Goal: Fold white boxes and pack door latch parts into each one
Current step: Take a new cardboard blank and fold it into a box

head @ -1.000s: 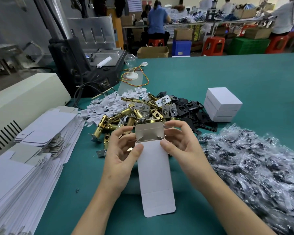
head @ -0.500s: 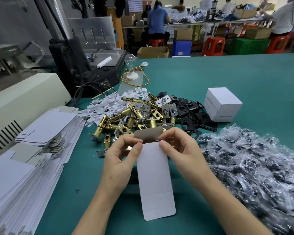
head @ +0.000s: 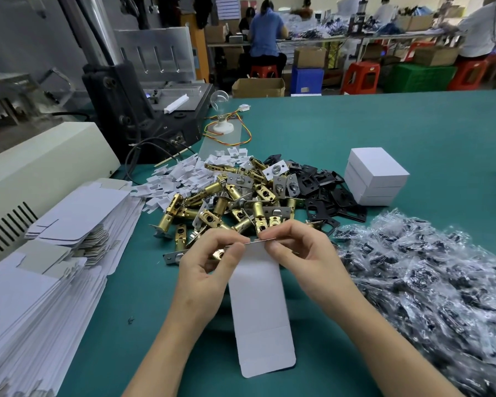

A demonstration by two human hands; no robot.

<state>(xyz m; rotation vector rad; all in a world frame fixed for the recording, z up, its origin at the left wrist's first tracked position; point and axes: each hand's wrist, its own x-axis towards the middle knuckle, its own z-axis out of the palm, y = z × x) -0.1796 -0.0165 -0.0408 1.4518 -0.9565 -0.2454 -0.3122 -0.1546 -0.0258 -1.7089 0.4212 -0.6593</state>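
At centre of the teal bench (head: pixel 384 124), left grip (head: pixel 209 265) and right grip (head: pixel 304 253) are pinching the folded far edge of a flat white cardboard blank (head: pixel 258 305); shiny brass latches (head: pixel 226 207) are crowding at twelve o'clock.

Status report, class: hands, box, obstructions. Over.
Left hand, right hand pinch white cardboard box, far flap. Near flap open. Brass latch pile beyond, not blocking.
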